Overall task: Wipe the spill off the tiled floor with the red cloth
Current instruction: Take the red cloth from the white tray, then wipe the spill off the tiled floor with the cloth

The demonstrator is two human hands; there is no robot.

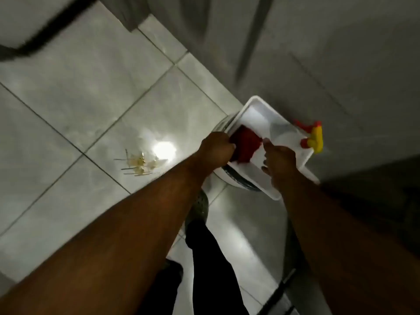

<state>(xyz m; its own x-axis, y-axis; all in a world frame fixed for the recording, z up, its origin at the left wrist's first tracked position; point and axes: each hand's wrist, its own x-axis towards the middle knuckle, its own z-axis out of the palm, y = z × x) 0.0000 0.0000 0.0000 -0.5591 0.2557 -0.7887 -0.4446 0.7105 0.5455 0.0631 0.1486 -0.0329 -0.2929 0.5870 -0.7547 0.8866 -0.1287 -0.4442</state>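
The red cloth (246, 144) lies inside a white tray (276, 123) that rests on a white round stand. My left hand (216, 149) is closed on the cloth's left edge. On the cloth's right side, my right hand (279, 162) pinches its corner with thumb and fingers over the tray floor. The spill (140, 163), a small yellowish mess with thin dark strands, sits on the pale tiled floor (91, 98) to the left of my left hand, beside a bright light reflection.
A red and yellow object (313, 138) sits at the tray's far right edge. Grey cabinet fronts (341, 53) fill the upper right. My leg in dark trousers and a grey shoe (200, 208) stand below the tray. A dark curved shape (45, 30) crosses the top left.
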